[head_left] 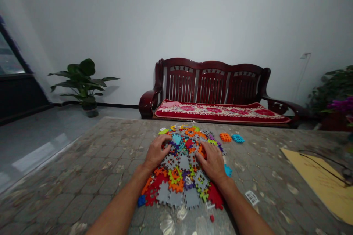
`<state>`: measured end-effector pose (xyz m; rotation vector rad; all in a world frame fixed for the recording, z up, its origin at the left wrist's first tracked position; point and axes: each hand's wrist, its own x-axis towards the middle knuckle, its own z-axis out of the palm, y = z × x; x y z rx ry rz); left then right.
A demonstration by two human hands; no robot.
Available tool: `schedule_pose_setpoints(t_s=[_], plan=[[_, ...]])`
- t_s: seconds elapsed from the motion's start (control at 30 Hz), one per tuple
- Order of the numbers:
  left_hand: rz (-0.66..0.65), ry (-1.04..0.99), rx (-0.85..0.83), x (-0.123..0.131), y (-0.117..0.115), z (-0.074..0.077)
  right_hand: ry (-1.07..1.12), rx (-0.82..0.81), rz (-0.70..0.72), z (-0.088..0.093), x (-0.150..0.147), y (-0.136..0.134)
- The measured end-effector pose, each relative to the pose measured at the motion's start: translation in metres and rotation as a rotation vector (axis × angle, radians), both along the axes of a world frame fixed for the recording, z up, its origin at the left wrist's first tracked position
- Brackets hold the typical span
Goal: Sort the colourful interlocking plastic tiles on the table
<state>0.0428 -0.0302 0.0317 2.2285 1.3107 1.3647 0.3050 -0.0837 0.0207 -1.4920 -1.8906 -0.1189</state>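
Only the head view here, so everything is placed off the big pile of interlocking plastic tiles (182, 169), which sits mid-surface right in front of the person.

Left hand (156, 152) is on the pile's left edge and right hand (212, 163) is on its right edge, both palm down. The fingers (165, 140) are spread and a bit curved over the top pieces. They're resting on them, not pinched around any one, so as far as I can see neither hand has hold of anything. To me it reads as bracketing or corralling the heap from both sides, not picking yet.

Just past the pile on the far right there's a loose orange tile (225, 137) with a blue tile (237, 138) right beside it. A white tile (252, 197) lies off the pile's near right. A yellow sheet (317, 180) sits well to the right, and the stone-pattern surface (82, 169) is under it all. Behind the pile there's a dark wooden sofa (209, 84), and a potted plant (82, 80) is far back on the left.

Getting a single piece out would take the fingers closing on one edge. The tiles overlap and some look hooked together, so lifting one could drag its neighbours along.
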Motion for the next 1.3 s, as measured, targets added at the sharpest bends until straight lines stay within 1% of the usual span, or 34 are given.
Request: schedule_pose_setpoints(t_s=[0.23,0.5,0.57,0.73,0.87,0.93,1.13,1.23,1.3], plan=[[-0.030,-0.035,0.105,0.006,-0.003,0.005,-0.034,0.016,0.003,-0.001,-0.001,0.000],[0.041,-0.123,0.215,0.010,-0.007,0.015,-0.062,0.005,-0.003,0.000,-0.001,0.000],[0.026,-0.120,0.245,0.011,-0.008,0.016,-0.062,0.000,-0.006,0.000,-0.001,0.000],[-0.078,-0.064,0.269,0.016,-0.013,0.019,-0.049,-0.019,-0.001,0.001,-0.002,-0.001],[-0.177,-0.031,0.203,0.020,-0.016,0.019,-0.018,-0.031,0.018,0.001,-0.001,0.000],[-0.180,-0.043,0.141,0.022,-0.017,0.019,0.007,-0.027,0.034,0.001,0.000,0.001],[-0.061,-0.196,-0.109,0.017,-0.015,0.020,0.160,0.015,0.079,0.001,0.004,0.005],[0.035,-0.281,-0.163,0.008,-0.011,0.024,0.202,0.035,0.104,0.001,0.006,0.005],[0.098,-0.292,-0.185,0.000,-0.006,0.025,0.229,0.037,0.118,0.001,0.007,0.004]])
